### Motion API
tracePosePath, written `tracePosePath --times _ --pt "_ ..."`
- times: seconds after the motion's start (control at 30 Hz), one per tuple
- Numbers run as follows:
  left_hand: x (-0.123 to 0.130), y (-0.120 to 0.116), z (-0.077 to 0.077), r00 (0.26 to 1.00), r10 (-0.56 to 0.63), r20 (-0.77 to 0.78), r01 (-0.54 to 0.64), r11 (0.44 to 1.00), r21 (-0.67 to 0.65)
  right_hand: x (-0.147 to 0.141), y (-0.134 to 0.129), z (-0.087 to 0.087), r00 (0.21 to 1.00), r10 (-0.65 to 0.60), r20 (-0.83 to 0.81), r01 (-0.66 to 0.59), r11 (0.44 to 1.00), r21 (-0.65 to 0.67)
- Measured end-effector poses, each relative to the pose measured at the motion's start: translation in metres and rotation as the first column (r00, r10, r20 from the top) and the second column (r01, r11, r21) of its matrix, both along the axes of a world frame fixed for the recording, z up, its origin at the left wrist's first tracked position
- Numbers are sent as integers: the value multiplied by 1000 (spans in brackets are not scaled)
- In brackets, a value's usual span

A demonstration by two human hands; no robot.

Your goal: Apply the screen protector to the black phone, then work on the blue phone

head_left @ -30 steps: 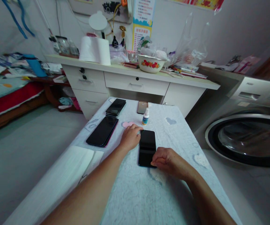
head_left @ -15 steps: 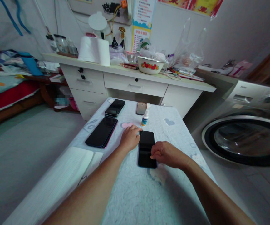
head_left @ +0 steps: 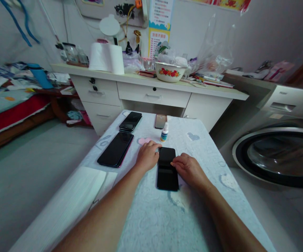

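A black phone (head_left: 167, 175) lies screen up on the cloth-covered table (head_left: 151, 224). My left hand (head_left: 148, 154) rests at its upper left corner, fingers bent and touching the edge. Over the phone's right side is my right hand (head_left: 186, 166), its fingers pinched together at the screen; whatever is between the fingertips is too small to make out. A small white bottle (head_left: 164, 132) with a blue and yellow label stands just beyond the phone.
Two stacks of dark phones, a near one (head_left: 116, 149) and a far one (head_left: 130, 121), lie to the left. Another phone (head_left: 161, 121) is at the table's far edge. Behind stands a white desk (head_left: 153, 94); a washing machine (head_left: 280, 122) is at the right.
My right hand has moved up along the phone, from its lower half to nearer the middle. My left hand stays at the upper left corner. The view has shifted slightly.
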State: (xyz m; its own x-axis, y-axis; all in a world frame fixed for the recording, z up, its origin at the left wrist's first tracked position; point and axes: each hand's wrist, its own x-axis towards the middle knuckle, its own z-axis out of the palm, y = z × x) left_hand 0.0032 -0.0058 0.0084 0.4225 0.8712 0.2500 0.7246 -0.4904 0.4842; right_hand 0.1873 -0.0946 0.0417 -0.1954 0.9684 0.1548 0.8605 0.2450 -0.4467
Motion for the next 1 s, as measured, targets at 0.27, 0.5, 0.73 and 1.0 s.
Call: tracePosePath --times 0.27,0.5,0.73,1.0 --pt "0 0 -1 1000 2 10 -2 1000 -5 -2 -2 1 999 50 20 -50 999 -4" --pt "-1 0 0 1000 -1 6 1 1000 0 -11 -11 14 967 254 -38 -256 961 -103" --pt "-1 0 1 1000 5 7 -5 1000 -11 -17 -18 25 884 452 -120 -467 867 -176" --pt "-1 0 -2 1000 -4 6 3 1000 14 -13 -14 17 946 301 -118 -317 936 -153"
